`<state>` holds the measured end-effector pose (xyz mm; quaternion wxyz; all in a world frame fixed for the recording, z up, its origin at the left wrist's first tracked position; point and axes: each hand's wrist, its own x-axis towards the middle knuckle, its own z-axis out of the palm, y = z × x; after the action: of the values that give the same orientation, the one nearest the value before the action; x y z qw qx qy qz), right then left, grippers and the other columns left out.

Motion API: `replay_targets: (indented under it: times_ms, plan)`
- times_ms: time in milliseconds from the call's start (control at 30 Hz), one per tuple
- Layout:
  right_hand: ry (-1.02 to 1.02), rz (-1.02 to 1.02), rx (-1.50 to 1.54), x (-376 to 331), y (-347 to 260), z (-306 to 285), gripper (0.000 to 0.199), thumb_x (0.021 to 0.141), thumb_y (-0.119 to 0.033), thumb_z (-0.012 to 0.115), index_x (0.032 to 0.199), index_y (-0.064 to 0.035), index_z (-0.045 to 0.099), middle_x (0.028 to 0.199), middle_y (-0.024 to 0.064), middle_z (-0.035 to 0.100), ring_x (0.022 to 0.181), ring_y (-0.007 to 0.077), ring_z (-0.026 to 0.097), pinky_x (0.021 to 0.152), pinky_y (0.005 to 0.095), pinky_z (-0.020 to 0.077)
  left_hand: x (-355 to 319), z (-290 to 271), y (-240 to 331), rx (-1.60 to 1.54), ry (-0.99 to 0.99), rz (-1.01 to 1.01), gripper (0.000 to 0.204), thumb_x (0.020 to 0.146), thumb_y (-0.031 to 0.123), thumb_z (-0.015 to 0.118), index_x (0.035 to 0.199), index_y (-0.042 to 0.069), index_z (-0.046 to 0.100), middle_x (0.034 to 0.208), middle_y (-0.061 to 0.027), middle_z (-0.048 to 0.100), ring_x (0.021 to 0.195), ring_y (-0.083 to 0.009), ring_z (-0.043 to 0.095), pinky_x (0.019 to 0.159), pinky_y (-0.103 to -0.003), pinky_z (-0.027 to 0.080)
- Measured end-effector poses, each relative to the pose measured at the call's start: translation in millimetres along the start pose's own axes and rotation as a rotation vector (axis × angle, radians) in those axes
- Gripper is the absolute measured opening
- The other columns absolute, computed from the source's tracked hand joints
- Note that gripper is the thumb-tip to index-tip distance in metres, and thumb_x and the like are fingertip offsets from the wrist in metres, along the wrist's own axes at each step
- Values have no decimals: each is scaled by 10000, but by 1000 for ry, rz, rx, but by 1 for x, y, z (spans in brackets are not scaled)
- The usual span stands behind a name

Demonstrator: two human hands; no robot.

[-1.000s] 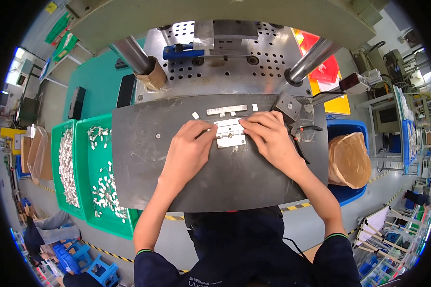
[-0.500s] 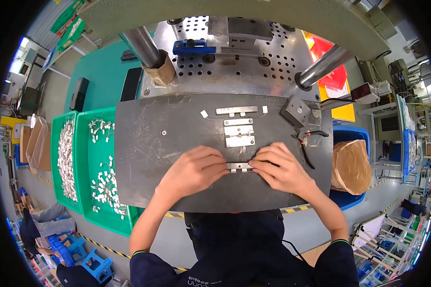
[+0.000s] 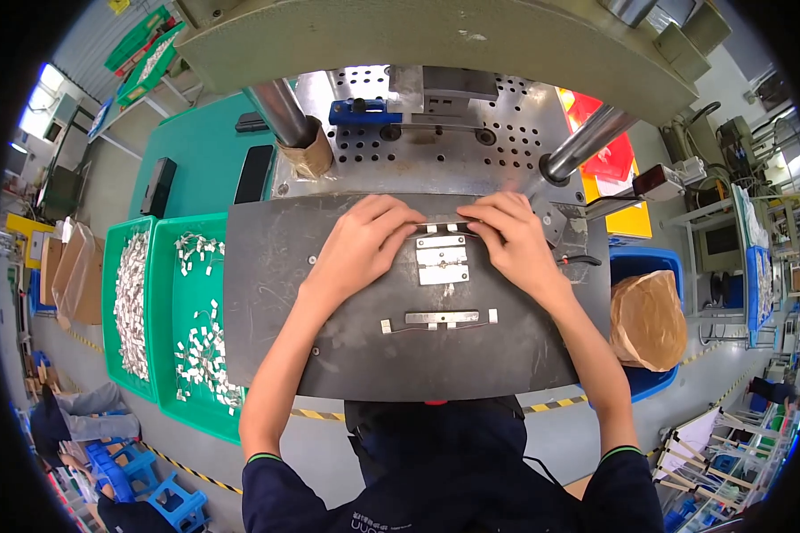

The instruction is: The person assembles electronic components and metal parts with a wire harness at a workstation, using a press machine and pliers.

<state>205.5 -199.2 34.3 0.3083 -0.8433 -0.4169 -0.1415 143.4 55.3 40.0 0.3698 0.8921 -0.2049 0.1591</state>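
Note:
My left hand (image 3: 362, 242) and my right hand (image 3: 517, 242) are closed on the two ends of a slim metal bar (image 3: 443, 219) near the far edge of the dark worktop. White connectors (image 3: 432, 228) hang along the bar's near side, and my fingers cover its ends. Just below it sits a silver metal fixture block (image 3: 442, 260) with small holes. Closer to me lies a second metal bar (image 3: 440, 317), with a thin wire and a white connector (image 3: 386, 326) at its left end and another (image 3: 493, 315) at its right.
Green trays (image 3: 155, 313) of white connectors stand on the left. Behind the worktop (image 3: 347, 364) rises a press with a perforated plate (image 3: 364, 149) and steel posts. A dark metal block (image 3: 551, 220) and pliers (image 3: 581, 259) lie right; a blue bin (image 3: 646, 389) holds brown paper.
Both hands have left the near bar, which now lies on the worktop with its wire ends exposed. They have moved away from me and taken hold of the far bar.

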Motion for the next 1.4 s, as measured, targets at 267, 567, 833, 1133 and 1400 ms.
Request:
replay_targets:
  times_ms: [267,567,833,1133,1400]
  plan:
    - [-176,384,877,-32,2,1,253,936,48,720,1182,13,768,1187,110,659,1024,166,652,889,294,547,-29,16,8,-609,0,-280,262,889,-24,776,1140,50,790,1158,-57,661,858,-104,683,721,-274,549]
    - [-126,255,594,-32,-1,8,265,822,7,815,1070,-84,836,1077,55,673,892,151,692,801,282,535,-30,14,3,-220,20,-60,270,838,-11,810,1093,77,823,1160,-49,671,787,-112,666,743,-263,568]
    - [-155,252,417,-31,-13,5,320,844,-11,747,1159,-57,777,1083,61,640,921,166,632,819,295,493,-30,22,19,-451,-103,-372,310,874,-28,715,1170,54,755,1249,-70,653,1007,-172,619,873,-305,511]
    - [-77,365,563,-17,-19,12,432,758,27,708,1175,-81,745,1070,50,637,971,184,617,875,331,457,-24,21,18,-142,-129,-248,376,855,-46,652,1189,104,736,1249,-32,645,1252,-201,519,941,-322,460]
    - [-225,431,729,-11,-17,2,272,820,4,732,1079,-33,806,1120,132,766,1068,222,711,982,327,513,-11,11,18,-317,-118,-279,252,813,30,784,1065,28,786,1164,-101,752,1081,-287,686,952,-374,521]
